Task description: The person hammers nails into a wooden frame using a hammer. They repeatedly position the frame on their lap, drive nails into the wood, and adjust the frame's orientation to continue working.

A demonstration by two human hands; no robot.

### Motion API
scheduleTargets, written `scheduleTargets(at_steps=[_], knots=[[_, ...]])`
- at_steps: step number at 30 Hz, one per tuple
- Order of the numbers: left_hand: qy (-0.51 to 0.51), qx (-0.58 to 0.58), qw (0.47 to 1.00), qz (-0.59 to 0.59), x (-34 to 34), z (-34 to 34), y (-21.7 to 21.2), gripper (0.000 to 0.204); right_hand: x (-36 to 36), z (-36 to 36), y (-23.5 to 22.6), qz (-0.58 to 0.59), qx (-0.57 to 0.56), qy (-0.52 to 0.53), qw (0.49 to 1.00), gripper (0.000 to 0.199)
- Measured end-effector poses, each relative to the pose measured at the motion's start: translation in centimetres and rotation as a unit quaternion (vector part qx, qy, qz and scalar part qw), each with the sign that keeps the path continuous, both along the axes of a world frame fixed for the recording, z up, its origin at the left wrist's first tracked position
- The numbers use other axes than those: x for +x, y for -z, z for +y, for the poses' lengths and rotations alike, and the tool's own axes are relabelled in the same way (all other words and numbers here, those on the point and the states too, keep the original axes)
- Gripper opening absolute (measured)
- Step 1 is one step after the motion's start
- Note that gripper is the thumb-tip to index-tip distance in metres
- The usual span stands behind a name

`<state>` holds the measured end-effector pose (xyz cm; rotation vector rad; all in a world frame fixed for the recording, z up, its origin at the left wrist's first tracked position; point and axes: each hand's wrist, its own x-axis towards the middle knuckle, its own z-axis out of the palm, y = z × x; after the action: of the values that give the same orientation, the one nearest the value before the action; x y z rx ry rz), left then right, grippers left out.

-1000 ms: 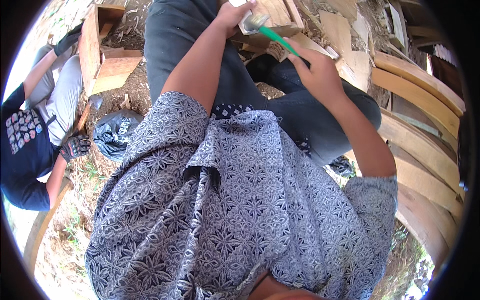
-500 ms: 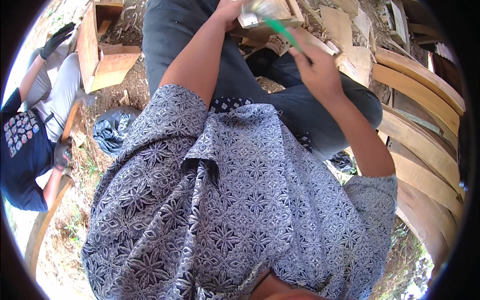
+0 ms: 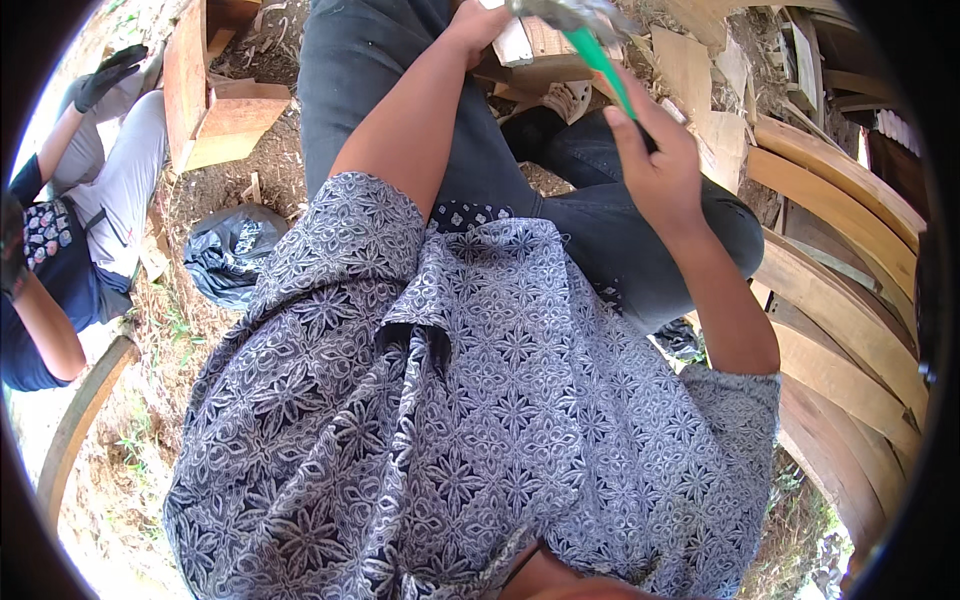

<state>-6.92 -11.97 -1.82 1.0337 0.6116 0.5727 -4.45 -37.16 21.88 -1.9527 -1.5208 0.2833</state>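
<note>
Largest first: my patterned shirt point(image 3: 470, 420) fills the near half of the view, dark trousers point(image 3: 400, 90) beyond it, knees drawn up

Curved wooden slats point(image 3: 850, 290) stack along the right, bending with the lens. Far left, a second person point(image 3: 60, 240) sits on bare dirt, one gloved hand point(image 3: 110, 75) raised

Open wooden box point(image 3: 215, 100) at far left, tipped on its side; I can't see anything inside it. Black plastic bag point(image 3: 230, 255) lies crumpled on the ground just left of my thigh, contents hidden

Change since a second ago: the green-handled hammer point(image 3: 590, 40) has swung up and farther away, its grey head now cut by the top edge of the picture. It looked lower and flatter before. I read that as a lift over the work

Right hand point(image 3: 655, 165) is wrapped closed around the green handle's lower end. Left hand point(image 3: 480, 25) is at the far edge, pressed to a small pale wooden block point(image 3: 530, 45) lying on the far knee; whether the fingers close on it I can't tell
</note>
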Motion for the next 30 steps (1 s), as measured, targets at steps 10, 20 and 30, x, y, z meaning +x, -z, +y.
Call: scheduleTargets(at_steps=[10,20,30], knots=[[0.052,-0.057,0.997,0.032,-1.1,-0.6,-3.7,0.05,4.3,-3.3,1.4,-0.074,-0.04,-0.086,0.993,0.024],[0.026,-0.04,0.999,0.027,-1.2,-0.6,-3.3,0.051,2.9,-0.7,3.8,-0.031,-0.126,0.025,0.991,0.028],[0.04,-0.1,0.994,-0.014,-1.6,-0.7,-4.3,0.045,3.5,0.8,1.9,0.015,-0.092,0.047,0.995,0.036]])
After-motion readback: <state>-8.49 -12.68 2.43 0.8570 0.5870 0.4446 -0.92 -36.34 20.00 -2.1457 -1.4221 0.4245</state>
